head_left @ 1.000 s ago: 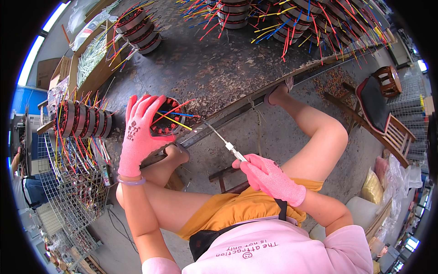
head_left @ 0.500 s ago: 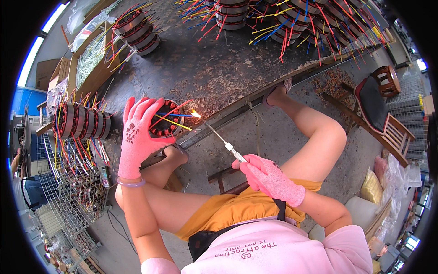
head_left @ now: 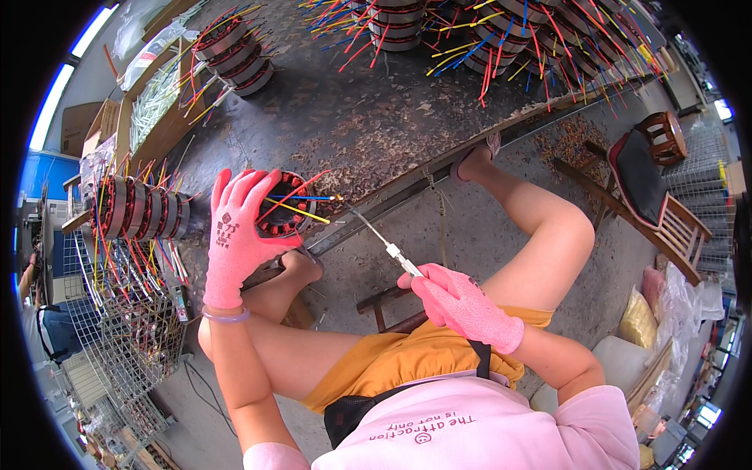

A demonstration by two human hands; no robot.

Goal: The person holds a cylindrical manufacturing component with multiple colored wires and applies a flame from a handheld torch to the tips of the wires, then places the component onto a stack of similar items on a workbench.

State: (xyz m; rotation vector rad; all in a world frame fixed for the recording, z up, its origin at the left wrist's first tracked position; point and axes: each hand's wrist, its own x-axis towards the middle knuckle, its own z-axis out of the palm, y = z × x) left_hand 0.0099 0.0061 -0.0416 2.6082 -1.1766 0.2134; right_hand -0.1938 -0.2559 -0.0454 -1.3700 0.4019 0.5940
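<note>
My left hand (head_left: 236, 223), in a pink glove, grips a motor stator (head_left: 276, 229) from its left side, the fingers over the far rim and the thumb by the near rim. The stator has a ring of red windings and rests at the table's near edge. Red, blue and yellow lead wires (head_left: 301, 205) stick out from it to the right. My right hand (head_left: 462, 301), also gloved in pink, is closed around a slim tool (head_left: 394, 251) with a thin metal rod and a white collar. Its tip is close to the blue wire's end, where a small orange glow shows.
More stators stand in stacks at the back (head_left: 395, 31) and far left (head_left: 233, 55), and one row (head_left: 141, 207) lies left of my left hand. A box of white sleeves (head_left: 157, 102) is behind it. A wire rack (head_left: 117, 321) stands lower left, a chair (head_left: 646, 188) to the right.
The bright flame at the blue wire's end has shrunk to a small glow. Both hands, the stator and the tool have hardly moved.
</note>
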